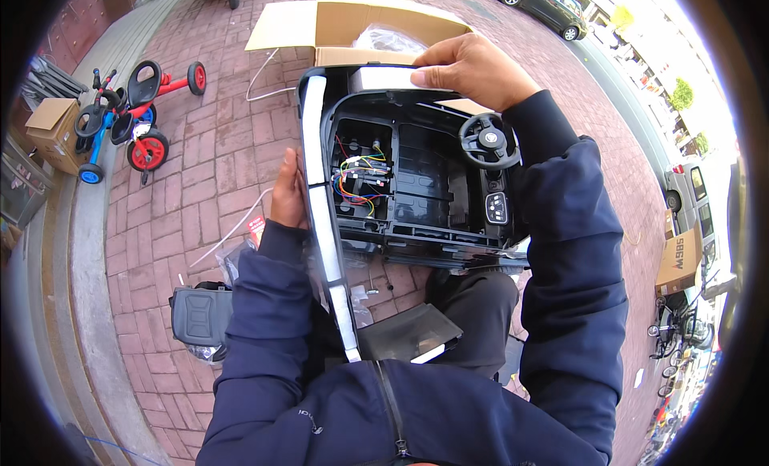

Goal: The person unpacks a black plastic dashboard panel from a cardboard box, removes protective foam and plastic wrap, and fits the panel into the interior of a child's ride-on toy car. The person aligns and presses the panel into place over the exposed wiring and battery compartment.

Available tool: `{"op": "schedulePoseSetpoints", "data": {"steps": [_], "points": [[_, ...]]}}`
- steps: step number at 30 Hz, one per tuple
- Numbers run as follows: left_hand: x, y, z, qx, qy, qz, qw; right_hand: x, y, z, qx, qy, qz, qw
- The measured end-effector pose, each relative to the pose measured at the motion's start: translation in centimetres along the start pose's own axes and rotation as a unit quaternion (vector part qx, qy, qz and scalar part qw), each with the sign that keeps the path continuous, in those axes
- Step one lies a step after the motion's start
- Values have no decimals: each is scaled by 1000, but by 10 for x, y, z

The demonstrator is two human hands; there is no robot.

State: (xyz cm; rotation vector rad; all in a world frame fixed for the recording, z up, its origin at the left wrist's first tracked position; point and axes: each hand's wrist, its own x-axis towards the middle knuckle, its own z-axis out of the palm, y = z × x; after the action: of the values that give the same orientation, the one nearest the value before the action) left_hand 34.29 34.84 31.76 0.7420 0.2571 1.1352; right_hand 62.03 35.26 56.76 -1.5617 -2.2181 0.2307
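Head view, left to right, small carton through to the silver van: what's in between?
Small carton → red tricycle → coloured wires → black steering wheel → silver van.

can see red trike (170, 86) at left, overlapping blue trike (97, 143), with box (56, 142) just beside. got dark car (550, 8) at upper right by road (623, 99), grey van (687, 187) at right, carton (679, 260) near it. also green tree (681, 94) beyond, red brick paving (232, 150) on ground.
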Motion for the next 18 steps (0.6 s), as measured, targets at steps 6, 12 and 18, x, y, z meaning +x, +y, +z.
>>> {"op": "schedulePoseSetpoints", "data": {"steps": [6,12,18], "points": [[-5,-1,8,18,7,13,1000,-4,-23,7,-109,17,54,992],[-6,-1,-5,-4,11,-3,1000,1,-34,15,-171,11,64,983],[-4,-4,-13,-36,-42,-13,998,10,-43,10,-148,-23,31,988]]}}
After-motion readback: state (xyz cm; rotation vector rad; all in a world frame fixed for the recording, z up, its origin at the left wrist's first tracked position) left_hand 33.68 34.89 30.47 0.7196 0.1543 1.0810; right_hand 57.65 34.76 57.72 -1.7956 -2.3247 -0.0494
